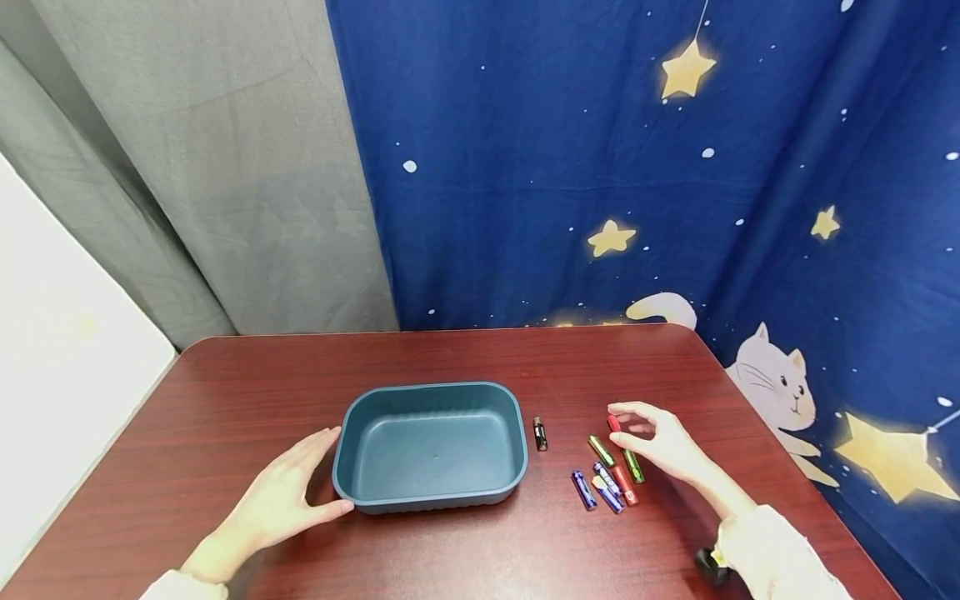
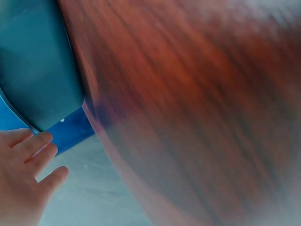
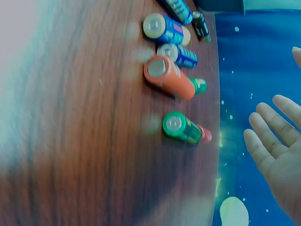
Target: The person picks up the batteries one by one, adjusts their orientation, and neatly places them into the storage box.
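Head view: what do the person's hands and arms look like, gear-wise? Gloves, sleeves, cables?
Left hand and right hand are bare: no gloves, no rings visible. Left sleeve and right sleeve are whitish, ending near the wrists. A dark item with yellow beside it shows by the right cuff; can't tell what it is. No cables visible.

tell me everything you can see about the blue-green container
The container is a rounded rectangle, open-topped and plastic-looking, with a smooth rim and fine ridges along its near outer wall. It sits upright on the reddish-brown table, its long side running left to right, with nothing showing inside. The left hand is at its left side, thumb by the near-left corner, apparently touching it.
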The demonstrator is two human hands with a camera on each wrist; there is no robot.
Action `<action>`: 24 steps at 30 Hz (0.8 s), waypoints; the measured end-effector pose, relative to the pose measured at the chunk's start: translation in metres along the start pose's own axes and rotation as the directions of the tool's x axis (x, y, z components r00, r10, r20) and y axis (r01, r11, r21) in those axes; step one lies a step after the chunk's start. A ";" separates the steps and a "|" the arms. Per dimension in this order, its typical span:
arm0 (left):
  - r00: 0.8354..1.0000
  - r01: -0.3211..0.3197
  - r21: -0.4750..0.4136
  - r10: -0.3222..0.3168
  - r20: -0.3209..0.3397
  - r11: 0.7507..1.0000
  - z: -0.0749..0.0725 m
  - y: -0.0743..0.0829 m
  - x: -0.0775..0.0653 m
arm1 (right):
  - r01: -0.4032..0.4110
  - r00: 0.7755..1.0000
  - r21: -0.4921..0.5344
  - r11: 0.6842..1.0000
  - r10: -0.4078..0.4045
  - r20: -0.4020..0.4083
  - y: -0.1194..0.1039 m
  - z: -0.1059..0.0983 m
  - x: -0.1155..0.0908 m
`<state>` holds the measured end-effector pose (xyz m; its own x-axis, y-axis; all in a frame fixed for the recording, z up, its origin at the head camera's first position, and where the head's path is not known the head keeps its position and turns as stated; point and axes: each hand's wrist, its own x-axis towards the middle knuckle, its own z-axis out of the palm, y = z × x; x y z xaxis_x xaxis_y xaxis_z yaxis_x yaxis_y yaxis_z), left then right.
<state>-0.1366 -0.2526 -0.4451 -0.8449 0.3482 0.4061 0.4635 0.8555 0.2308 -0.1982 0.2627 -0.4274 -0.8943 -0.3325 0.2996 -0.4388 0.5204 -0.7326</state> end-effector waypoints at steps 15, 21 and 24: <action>0.999 0.023 0.003 -0.023 0.030 1.000 0.002 0.000 0.000 | 0.228 0.947 0.171 0.958 -0.259 0.188 -0.003 0.020 -0.013; 0.999 0.031 -0.001 -0.031 0.035 1.000 0.003 0.000 0.001 | 0.260 0.942 0.112 0.959 -0.277 0.190 -0.004 0.028 -0.018; 0.999 0.035 0.000 -0.035 0.037 0.999 0.003 -0.001 0.000 | 0.288 0.934 0.092 0.953 -0.301 0.194 -0.003 0.033 -0.019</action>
<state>-0.1379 -0.2520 -0.4480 -0.8699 0.3324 0.3645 0.4338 0.8672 0.2445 -0.1774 0.2412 -0.4509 -0.6858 -0.6197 0.3816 -0.6680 0.3279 -0.6680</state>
